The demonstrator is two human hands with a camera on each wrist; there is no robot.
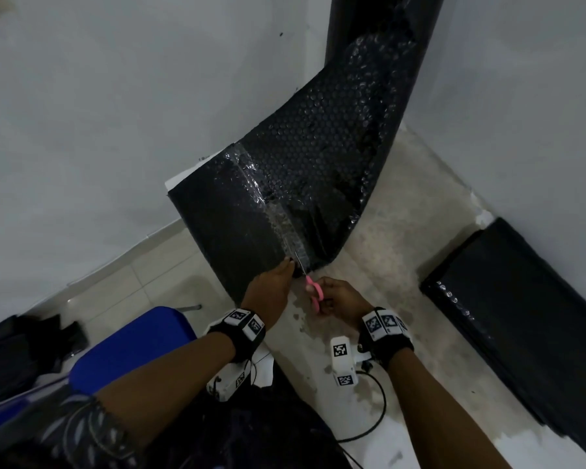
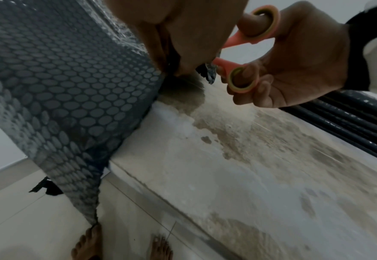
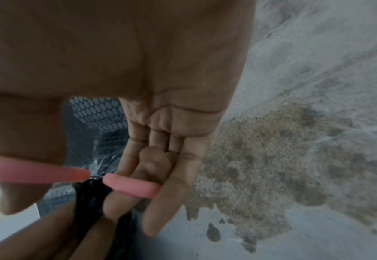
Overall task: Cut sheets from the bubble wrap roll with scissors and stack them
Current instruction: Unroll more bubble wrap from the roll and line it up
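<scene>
Standing in a white-walled corner (image 1: 115,113), stained floor (image 1: 403,252) beneath bubble wrap (image 1: 312,154).

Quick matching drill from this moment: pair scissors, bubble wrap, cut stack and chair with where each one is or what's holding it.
Things:
1. scissors
2. bubble wrap
3. cut stack
4. chair

Places or states:
A. lying on the floor by the right wall
B. in the right hand, blades at the wrap's near edge
C. blue, beside the left forearm
D. hanging from the roll, edge pinched by the left hand

Pairs: 1-B, 2-D, 3-A, 4-C
</scene>
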